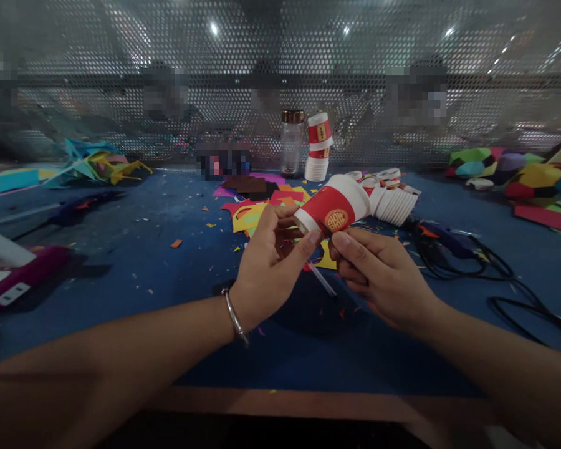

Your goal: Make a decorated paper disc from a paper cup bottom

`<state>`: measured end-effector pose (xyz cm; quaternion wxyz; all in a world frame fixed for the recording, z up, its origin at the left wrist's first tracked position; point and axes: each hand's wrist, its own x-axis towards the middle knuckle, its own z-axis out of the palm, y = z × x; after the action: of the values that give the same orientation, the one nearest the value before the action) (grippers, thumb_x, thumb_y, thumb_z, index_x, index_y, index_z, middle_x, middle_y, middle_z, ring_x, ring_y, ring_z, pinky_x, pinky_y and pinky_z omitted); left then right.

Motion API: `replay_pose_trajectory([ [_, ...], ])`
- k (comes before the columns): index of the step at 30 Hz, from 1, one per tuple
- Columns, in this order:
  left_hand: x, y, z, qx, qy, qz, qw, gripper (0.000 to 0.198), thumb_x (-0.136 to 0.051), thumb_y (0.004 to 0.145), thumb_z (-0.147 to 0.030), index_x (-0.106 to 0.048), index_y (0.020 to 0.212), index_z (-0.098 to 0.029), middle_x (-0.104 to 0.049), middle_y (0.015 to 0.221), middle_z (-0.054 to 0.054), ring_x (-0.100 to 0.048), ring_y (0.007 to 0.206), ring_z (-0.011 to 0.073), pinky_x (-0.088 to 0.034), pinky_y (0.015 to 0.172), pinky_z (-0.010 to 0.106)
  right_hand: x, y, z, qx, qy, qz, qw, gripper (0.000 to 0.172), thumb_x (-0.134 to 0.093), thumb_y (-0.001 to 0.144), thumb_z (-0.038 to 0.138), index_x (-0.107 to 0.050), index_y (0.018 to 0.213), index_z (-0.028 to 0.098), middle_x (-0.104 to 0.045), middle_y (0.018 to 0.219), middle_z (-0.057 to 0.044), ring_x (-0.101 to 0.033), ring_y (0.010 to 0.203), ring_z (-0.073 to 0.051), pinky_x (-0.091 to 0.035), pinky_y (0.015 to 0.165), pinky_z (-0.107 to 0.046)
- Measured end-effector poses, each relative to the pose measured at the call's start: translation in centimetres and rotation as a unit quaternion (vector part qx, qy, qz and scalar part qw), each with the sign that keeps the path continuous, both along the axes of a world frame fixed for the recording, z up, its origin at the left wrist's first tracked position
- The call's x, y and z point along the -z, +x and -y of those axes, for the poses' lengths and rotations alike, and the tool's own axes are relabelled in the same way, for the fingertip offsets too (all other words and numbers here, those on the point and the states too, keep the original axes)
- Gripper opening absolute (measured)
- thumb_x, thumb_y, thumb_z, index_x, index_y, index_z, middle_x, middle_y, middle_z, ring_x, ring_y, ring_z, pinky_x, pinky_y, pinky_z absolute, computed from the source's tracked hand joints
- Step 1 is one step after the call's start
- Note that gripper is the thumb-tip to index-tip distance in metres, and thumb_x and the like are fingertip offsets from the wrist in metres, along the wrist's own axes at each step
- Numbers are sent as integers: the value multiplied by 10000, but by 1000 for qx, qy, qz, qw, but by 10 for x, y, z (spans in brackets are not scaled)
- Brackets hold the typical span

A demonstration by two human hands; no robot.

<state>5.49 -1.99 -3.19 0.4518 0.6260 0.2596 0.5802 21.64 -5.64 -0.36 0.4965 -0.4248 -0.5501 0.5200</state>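
Note:
A red and white paper cup (333,206) with a round gold emblem is held tilted above the table, its wide end towards the upper right. My left hand (273,265) is closed around its narrow end, thumb in front and fingers behind. My right hand (378,274) is closed in a pinch just under the cup's side; whatever lies between thumb and fingers is hidden. Below the cup, a clear glue stick (322,279) lies on the table. Scraps of coloured paper (247,218) are spread behind my left hand.
Behind the cup lie nested white cups (393,204). A glass bottle (291,143) and stacked cups (318,146) stand by the perforated screen. Glue guns lie left (81,206) and right (449,240), the right one with looped black cable. A purple power strip (23,280) sits left.

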Motion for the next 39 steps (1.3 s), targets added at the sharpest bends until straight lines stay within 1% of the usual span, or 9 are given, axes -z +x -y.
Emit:
replay_pose_trajectory([
  [7,1,2,1,-11,18,2,1000,320,-747,919,-335,-556,1138,-202,-715,1123,80,-713,1017,177,-613,868,322,-1,2,0,-4,6,12,1000,536,-793,812,651,-525,689,203,-291,532,112,-190,444,-34,-110,367,-182],
  [13,1,1,-2,-5,35,-16,999,372,-768,906,-323,-534,1172,-209,-670,1189,87,-704,1059,182,-615,935,352,-2,2,-1,-4,-1,3,1000,535,-810,803,634,-526,680,197,-297,528,109,-209,440,-29,-124,372,-174],
  [18,1,-2,-1,-27,81,-49,995,419,-799,882,-357,-547,1186,-216,-627,1205,87,-669,1111,214,-605,981,393,-2,3,0,-3,2,5,1000,526,-798,809,642,-544,696,195,-319,533,102,-214,439,-33,-118,368,-181],
  [25,1,1,4,-66,111,-46,991,377,-804,886,-372,-556,1131,-227,-625,1116,55,-676,1041,201,-609,944,376,-1,3,1,-15,7,4,1000,525,-774,838,635,-492,694,216,-315,540,106,-199,444,-38,-108,364,-188],
  [30,-2,2,6,-55,92,-27,994,385,-809,884,-361,-544,1125,-220,-635,1099,54,-682,1020,188,-613,920,357,-2,3,0,-14,9,0,1000,519,-787,836,620,-511,690,205,-286,540,114,-190,448,-32,-115,371,-177],
  [33,-4,2,7,-40,63,-13,997,415,-825,868,-374,-548,1135,-217,-648,1166,75,-682,1093,202,-609,952,361,-3,3,0,-16,13,-4,1000,524,-791,832,619,-518,682,198,-287,547,110,-196,454,-30,-115,376,-173],
  [36,-5,2,4,2,2,16,1000,529,-849,841,-390,-531,1228,-218,-656,1285,107,-685,1159,212,-593,1004,367,-4,3,0,-13,18,-7,1000,506,-786,843,611,-543,697,192,-291,546,109,-194,457,-32,-107,372,-171],
  [38,-4,2,2,39,-49,47,997,553,-832,856,-390,-530,1286,-221,-686,1272,105,-705,1131,199,-590,1002,353,-4,3,-1,-9,20,-8,1000,505,-799,837,599,-540,696,189,-310,564,104,-202,462,-28,-109,369,-167],
  [39,-4,2,0,52,-72,64,994,522,-816,871,-392,-549,1286,-224,-707,1228,92,-717,1088,187,-596,979,340,-4,3,-1,-9,21,-8,1000,507,-804,834,593,-534,693,188,-313,573,103,-206,463,-26,-114,368,-165],
])
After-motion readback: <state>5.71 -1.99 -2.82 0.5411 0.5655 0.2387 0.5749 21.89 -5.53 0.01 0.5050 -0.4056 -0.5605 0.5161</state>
